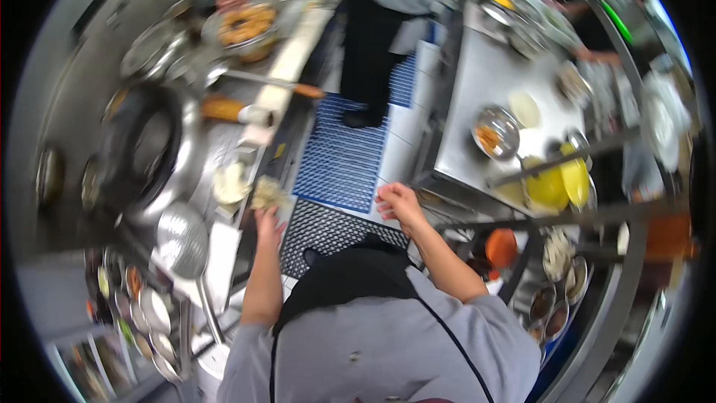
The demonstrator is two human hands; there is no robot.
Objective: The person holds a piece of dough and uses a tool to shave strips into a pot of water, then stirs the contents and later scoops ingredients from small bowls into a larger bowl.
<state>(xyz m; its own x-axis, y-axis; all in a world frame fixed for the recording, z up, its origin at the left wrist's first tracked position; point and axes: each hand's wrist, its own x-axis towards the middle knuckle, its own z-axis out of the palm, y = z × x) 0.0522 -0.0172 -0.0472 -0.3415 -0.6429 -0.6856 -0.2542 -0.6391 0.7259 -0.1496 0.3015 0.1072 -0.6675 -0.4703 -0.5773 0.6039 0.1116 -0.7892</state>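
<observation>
My left hand is at the front edge of the cooking counter, with its fingers on a crumpled beige cloth. Blur hides the cloth's exact folds. Just left of it, on the counter, sits another crumpled, pale yellow cloth. My right hand hovers over the floor near the corner of the steel worktable, its fingers loosely curled and nothing visible in them. A large perforated strainer ladle rests left of my forearm, near a dark wok on the range.
A co-worker stands ahead on the blue mat, one hand at a pot of fried food. A wood-tipped handle juts over the counter edge. On the worktable are a steel bowl and yellow containers.
</observation>
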